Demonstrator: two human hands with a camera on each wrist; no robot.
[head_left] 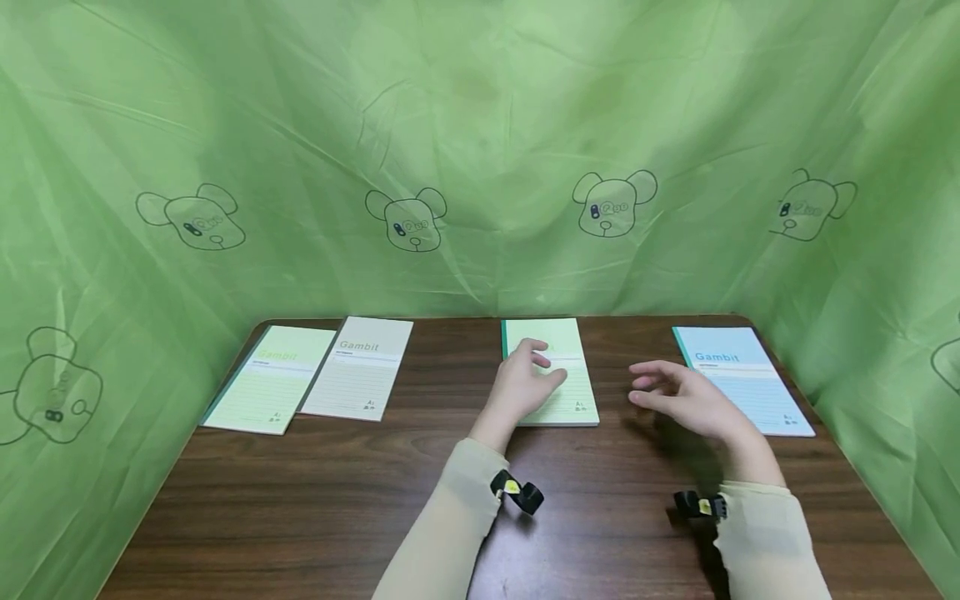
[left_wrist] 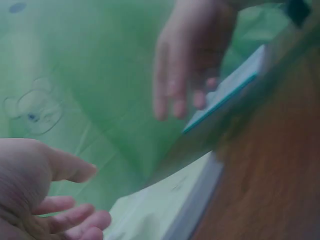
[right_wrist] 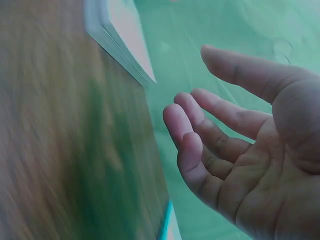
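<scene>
A pale green notebook (head_left: 566,387) with a teal spine lies at the middle back of the table, thick enough in the left wrist view to look like a stack. Over its left part hovers my left hand (head_left: 522,382), fingers loosely bent and holding nothing; contact cannot be told. My right hand (head_left: 693,402) is in the air between that notebook and a blue notebook (head_left: 738,367) at the right, partly covering the blue one. In the right wrist view the right hand's fingers (right_wrist: 215,140) are relaxed around bare air.
At the left lie another green notebook (head_left: 273,379) and a greyish-white notebook (head_left: 358,367), their edges meeting. The brown wooden table (head_left: 300,508) ends at a green curtain (head_left: 480,167) printed with bear faces, behind and on both sides. Each wrist wears a black strap.
</scene>
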